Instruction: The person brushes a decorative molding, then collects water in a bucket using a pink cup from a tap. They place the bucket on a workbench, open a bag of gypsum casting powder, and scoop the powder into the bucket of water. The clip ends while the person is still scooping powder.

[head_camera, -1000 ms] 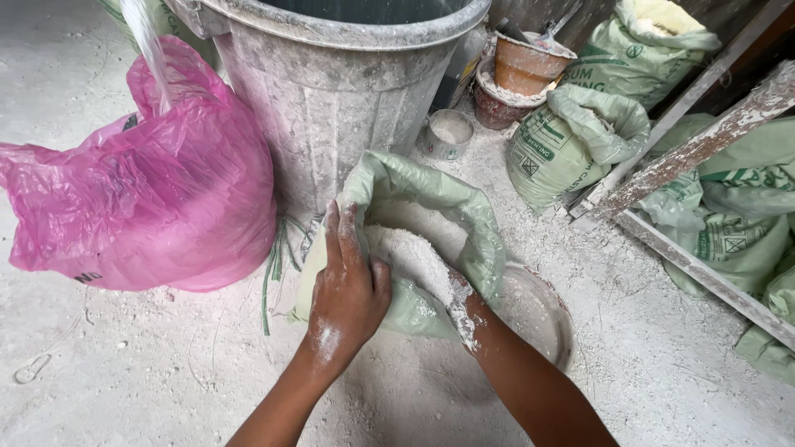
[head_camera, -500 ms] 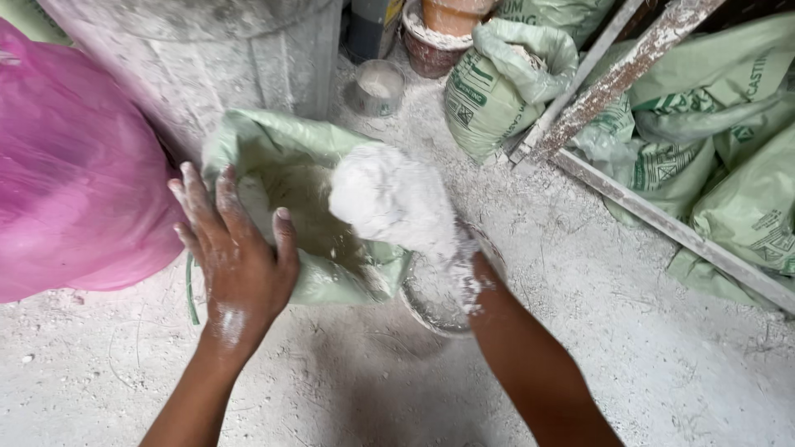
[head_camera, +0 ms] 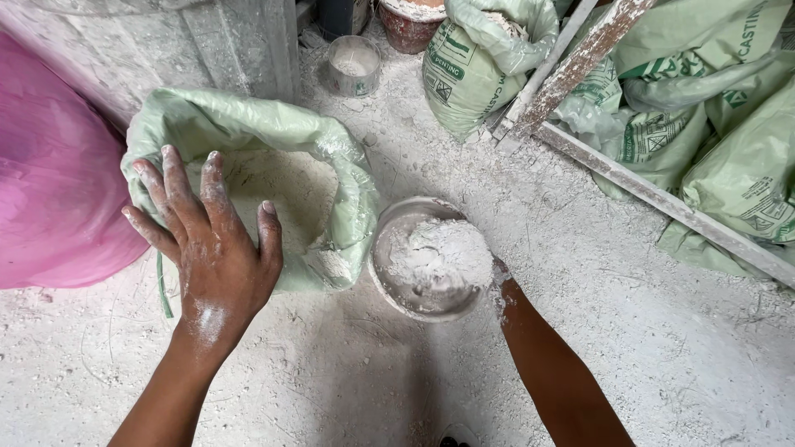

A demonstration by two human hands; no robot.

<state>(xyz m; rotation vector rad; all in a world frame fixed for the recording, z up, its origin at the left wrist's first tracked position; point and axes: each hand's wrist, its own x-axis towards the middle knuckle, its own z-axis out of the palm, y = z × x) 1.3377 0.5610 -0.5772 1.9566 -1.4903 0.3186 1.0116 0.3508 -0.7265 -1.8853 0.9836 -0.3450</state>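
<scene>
Left hand (head_camera: 217,252): fingers spread flat, gripping nothing, pressing open sack (head_camera: 248,190) rim. Right hand: hidden beneath powder bowl (head_camera: 431,258); grip indeterminable. Bowl on floor (head_camera: 348,372) beside sack: heaped, likely heavy, spill-prone; support underneath. Sack: soft, floppy.

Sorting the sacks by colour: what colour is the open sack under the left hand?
Pale green, in the head view: the open plastic sack, dusted with white powder.

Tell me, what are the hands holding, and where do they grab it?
The left hand lies flat and spread on the open green sack, gripping nothing. The right hand is hidden behind the bowl of white powder, so its hold cannot be told.
</scene>
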